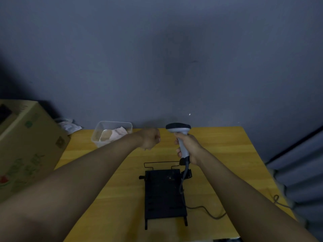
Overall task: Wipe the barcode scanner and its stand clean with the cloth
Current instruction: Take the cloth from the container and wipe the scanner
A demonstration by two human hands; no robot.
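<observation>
Right hand (189,148) wraps the scanner (180,135) handle, fingers (178,151) curled round it from the left, head up and clear of the table (218,154). Scanner is lifted off the stand (165,194), which lies flat on the table just near of the hand; grey cable (206,209) trails from the handle past the stand's right edge. Left hand (150,138) is a loose fist, fingers pressed together, holding nothing visible, left of the scanner and apart from it. Cloth (120,131) sits in the clear tub (111,133), far left of the hand. Cardboard box (26,145) at left.

Right grip (187,147) clenched, left grip (150,139) fisted
</observation>
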